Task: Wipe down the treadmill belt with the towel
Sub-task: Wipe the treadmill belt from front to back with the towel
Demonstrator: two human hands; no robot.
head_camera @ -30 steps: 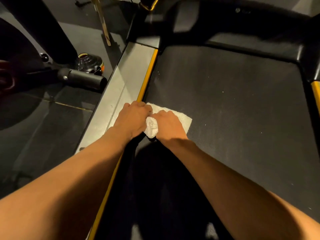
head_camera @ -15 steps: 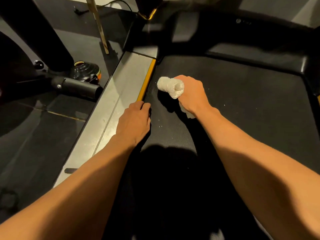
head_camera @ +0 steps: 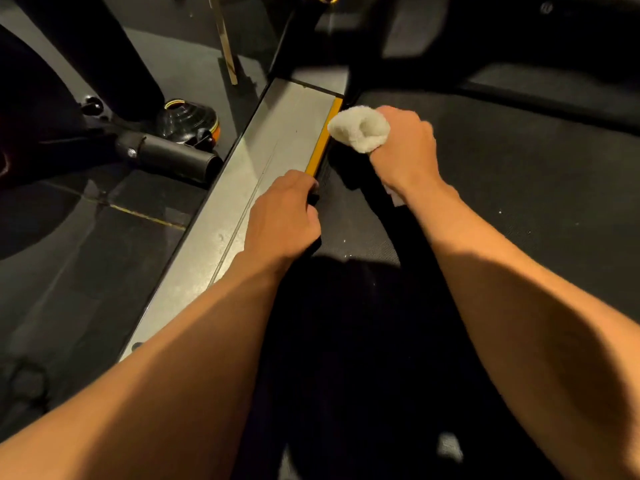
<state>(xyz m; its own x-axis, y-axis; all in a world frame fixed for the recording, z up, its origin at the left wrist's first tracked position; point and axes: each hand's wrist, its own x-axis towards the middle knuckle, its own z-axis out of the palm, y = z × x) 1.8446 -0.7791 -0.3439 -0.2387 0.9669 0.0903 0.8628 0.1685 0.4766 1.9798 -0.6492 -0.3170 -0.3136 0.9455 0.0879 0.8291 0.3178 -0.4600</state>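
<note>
Dim gym flooring of dark rubber tiles [head_camera: 104, 237] frames a treadmill belt [head_camera: 519, 188], where a person leans over the near left edge. Bunched into a white roll, the towel [head_camera: 360, 128] sits clenched in the right hand [head_camera: 405, 147], fingers wrapped tight around it, its rounded end poking out past the thumb side toward the yellow strip [head_camera: 323, 143] that borders the belt. A small white corner shows below the wrist. Whether the towel touches the belt cannot be told. Just behind and to the left of that fist, the left hand [head_camera: 284, 216] rests palm down with fingers curled over the seam between the belt and the grey side rail [head_camera: 249, 174], holding nothing. Beyond the rail, further left of the grip, a black cylindrical bar [head_camera: 166, 155] lies on the floor beside a round black weight with an orange-trimmed rim [head_camera: 188, 121]. White specks dot the belt to the right of the fist.
</note>
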